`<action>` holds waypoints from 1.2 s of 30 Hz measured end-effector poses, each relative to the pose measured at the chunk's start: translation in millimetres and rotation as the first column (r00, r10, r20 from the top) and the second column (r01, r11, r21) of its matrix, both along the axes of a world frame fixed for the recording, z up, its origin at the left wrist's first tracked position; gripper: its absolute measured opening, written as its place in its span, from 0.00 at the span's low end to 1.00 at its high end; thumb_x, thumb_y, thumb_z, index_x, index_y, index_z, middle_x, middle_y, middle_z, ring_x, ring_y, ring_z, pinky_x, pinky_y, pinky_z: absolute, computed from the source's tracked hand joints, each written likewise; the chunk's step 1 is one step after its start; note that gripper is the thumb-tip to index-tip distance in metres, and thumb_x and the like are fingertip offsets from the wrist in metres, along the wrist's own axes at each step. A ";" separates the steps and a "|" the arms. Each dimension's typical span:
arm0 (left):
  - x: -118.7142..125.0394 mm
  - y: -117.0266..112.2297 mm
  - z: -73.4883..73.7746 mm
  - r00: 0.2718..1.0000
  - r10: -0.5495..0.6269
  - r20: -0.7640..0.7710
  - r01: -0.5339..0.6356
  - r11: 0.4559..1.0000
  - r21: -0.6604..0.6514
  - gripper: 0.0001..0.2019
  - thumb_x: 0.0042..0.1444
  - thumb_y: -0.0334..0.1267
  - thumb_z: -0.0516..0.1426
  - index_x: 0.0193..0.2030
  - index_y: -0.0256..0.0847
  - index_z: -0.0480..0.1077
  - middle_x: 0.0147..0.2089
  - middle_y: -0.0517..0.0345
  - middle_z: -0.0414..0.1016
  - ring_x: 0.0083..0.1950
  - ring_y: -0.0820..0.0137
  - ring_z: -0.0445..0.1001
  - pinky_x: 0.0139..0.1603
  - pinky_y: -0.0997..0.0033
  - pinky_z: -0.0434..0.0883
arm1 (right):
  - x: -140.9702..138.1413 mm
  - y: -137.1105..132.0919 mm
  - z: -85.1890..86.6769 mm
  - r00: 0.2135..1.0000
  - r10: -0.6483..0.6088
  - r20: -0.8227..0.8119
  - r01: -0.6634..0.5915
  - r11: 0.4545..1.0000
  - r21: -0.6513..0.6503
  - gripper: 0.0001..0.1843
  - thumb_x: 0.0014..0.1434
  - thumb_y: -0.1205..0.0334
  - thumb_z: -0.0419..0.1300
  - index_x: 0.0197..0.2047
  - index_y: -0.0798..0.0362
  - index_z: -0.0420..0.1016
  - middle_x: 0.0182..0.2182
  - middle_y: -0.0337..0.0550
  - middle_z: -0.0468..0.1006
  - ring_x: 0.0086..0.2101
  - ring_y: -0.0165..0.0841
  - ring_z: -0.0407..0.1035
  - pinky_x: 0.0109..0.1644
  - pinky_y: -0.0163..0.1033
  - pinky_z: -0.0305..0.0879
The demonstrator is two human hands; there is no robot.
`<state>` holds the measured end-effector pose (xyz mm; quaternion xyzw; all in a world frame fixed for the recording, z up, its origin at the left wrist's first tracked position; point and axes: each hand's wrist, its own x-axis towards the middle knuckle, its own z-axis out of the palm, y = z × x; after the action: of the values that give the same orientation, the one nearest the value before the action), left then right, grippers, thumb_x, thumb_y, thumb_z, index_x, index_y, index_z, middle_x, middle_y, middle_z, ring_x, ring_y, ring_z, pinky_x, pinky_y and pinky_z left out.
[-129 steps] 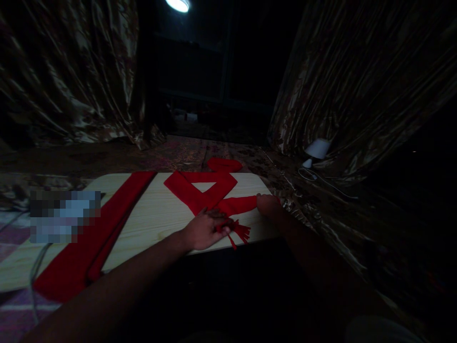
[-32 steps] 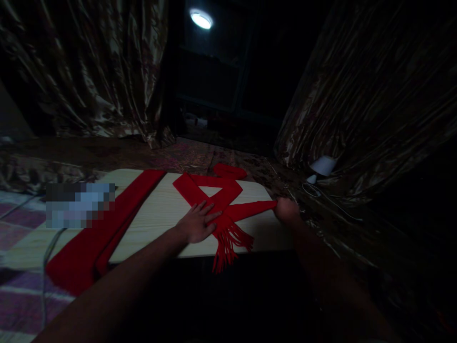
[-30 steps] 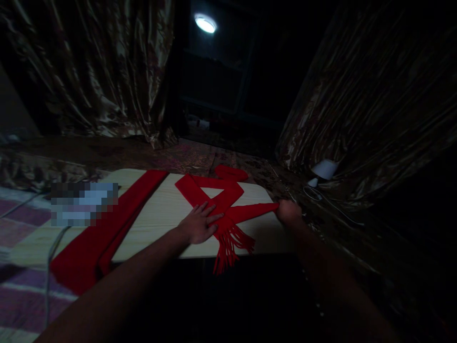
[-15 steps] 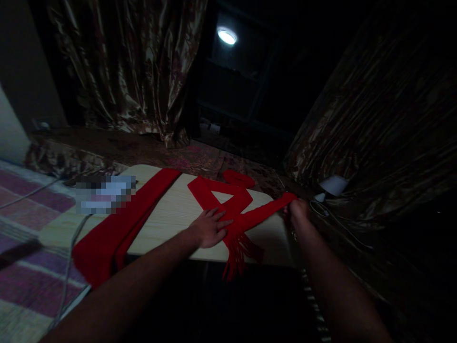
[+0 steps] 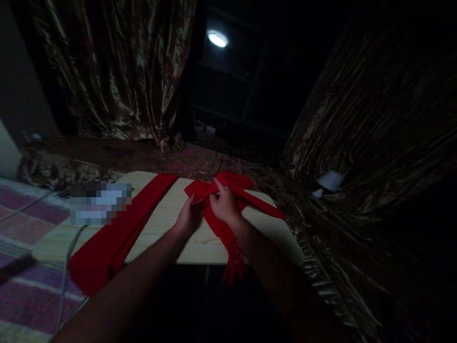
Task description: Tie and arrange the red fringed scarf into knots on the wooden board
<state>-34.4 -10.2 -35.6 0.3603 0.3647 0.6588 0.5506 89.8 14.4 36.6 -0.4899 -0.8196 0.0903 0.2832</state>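
A red scarf (image 5: 217,224) with a fringed end lies in folds on the pale wooden table (image 5: 182,252), the fringe hanging over the near edge. My left hand (image 5: 190,216) is closed at the left side of its folded part, thumb up and fingers curled on the cloth. Close beside it, my right hand (image 5: 224,202) grips the cloth from above, index finger stretched forward along the fold. One strip of the scarf runs off to the right, and a bunched part lies beyond my right hand. Dim light partly hides the fingertips.
A second long red cloth strip (image 5: 121,224) lies across the left of the table and hangs over its front edge. A blurred-out object (image 5: 102,204) sits on the left, with a cable (image 5: 67,267) nearby. A small white lamp (image 5: 330,180) stands at the right; curtains (image 5: 143,71) hang behind.
My right hand has come from the far right, where it held a strip, to the middle of the scarf. My left hand has lifted from lying flat and moved slightly left, fingers now curled.
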 end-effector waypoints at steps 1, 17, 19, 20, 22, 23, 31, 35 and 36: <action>-2.7 0.1 2.7 0.986 0.016 0.167 -0.006 0.998 -0.059 0.30 0.58 0.59 0.54 0.60 0.42 0.65 0.45 0.50 0.79 0.42 0.63 0.79 0.44 0.63 0.76 | -8.5 -9.6 -13.2 0.997 0.063 0.044 -0.063 0.998 0.008 0.33 0.62 0.65 0.54 0.70 0.55 0.59 0.51 0.53 0.75 0.45 0.36 0.74 0.52 0.38 0.69; -4.2 -1.0 3.0 0.978 0.161 0.136 -0.146 0.983 -0.112 0.46 0.41 0.22 0.59 0.70 0.45 0.56 0.43 0.53 0.77 0.32 0.71 0.76 0.34 0.71 0.74 | 61.1 -22.5 -39.3 0.996 -0.086 -0.018 0.085 0.996 -0.038 0.15 0.61 0.68 0.53 0.47 0.49 0.78 0.37 0.41 0.81 0.36 0.33 0.75 0.41 0.35 0.69; -4.7 0.6 1.9 0.976 0.166 0.143 -0.147 0.980 -0.136 0.45 0.41 0.22 0.58 0.70 0.46 0.57 0.44 0.52 0.77 0.33 0.70 0.77 0.34 0.70 0.75 | 85.8 -19.3 -33.3 0.971 -0.197 0.134 0.200 0.980 -0.002 0.21 0.57 0.71 0.55 0.53 0.51 0.75 0.45 0.46 0.80 0.42 0.36 0.75 0.46 0.37 0.68; -4.9 1.1 1.4 0.974 0.173 0.146 -0.152 0.978 -0.145 0.45 0.42 0.21 0.57 0.70 0.47 0.58 0.45 0.51 0.77 0.33 0.69 0.77 0.34 0.70 0.75 | 98.0 -17.2 -30.9 0.945 -0.240 0.221 0.245 0.969 0.004 0.25 0.55 0.72 0.56 0.56 0.52 0.74 0.50 0.49 0.78 0.45 0.37 0.74 0.48 0.37 0.67; -5.4 1.7 0.7 0.973 0.181 0.146 -0.158 0.975 -0.155 0.44 0.41 0.20 0.56 0.69 0.47 0.59 0.46 0.51 0.77 0.33 0.70 0.77 0.34 0.69 0.75 | 121.3 -11.5 -28.8 0.878 -0.292 0.379 0.315 0.949 -0.001 0.32 0.53 0.74 0.57 0.63 0.54 0.69 0.57 0.55 0.72 0.49 0.39 0.72 0.52 0.38 0.65; -5.7 1.7 0.5 0.973 0.179 0.147 -0.156 0.976 -0.155 0.44 0.41 0.20 0.56 0.69 0.47 0.59 0.45 0.51 0.77 0.33 0.70 0.77 0.33 0.70 0.75 | 131.9 -7.7 -29.3 0.842 -0.308 0.442 0.343 0.939 0.002 0.34 0.53 0.75 0.56 0.65 0.55 0.67 0.59 0.56 0.71 0.52 0.41 0.71 0.54 0.39 0.64; -6.7 -1.9 5.3 0.982 0.123 0.144 -0.108 0.988 -0.111 0.45 0.41 0.19 0.54 0.69 0.48 0.61 0.48 0.48 0.78 0.31 0.71 0.77 0.32 0.70 0.76 | 181.2 23.1 -46.4 0.770 -0.315 0.555 0.364 0.931 0.024 0.22 0.66 0.66 0.50 0.61 0.55 0.71 0.57 0.54 0.75 0.55 0.40 0.69 0.57 0.41 0.60; -5.9 -3.1 6.7 0.980 0.101 0.170 -0.081 0.990 -0.119 0.42 0.42 0.18 0.53 0.67 0.44 0.63 0.48 0.46 0.78 0.33 0.68 0.78 0.33 0.68 0.77 | 187.8 29.2 -46.0 0.758 -0.318 0.569 0.347 0.936 0.060 0.14 0.67 0.63 0.52 0.50 0.55 0.74 0.49 0.55 0.79 0.50 0.41 0.72 0.53 0.41 0.62; -5.7 -3.3 6.6 0.979 0.100 0.176 -0.077 0.988 -0.133 0.41 0.42 0.18 0.53 0.67 0.42 0.63 0.46 0.46 0.79 0.32 0.68 0.78 0.32 0.68 0.77 | 188.0 31.2 -44.2 0.765 -0.339 0.548 0.368 0.928 0.060 0.13 0.67 0.63 0.52 0.50 0.56 0.73 0.47 0.55 0.79 0.49 0.41 0.72 0.51 0.40 0.62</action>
<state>-40.1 -13.5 -29.0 0.2468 0.3691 0.6886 0.5733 277.7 45.7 -7.6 -0.6473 -0.7563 -0.0882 0.0353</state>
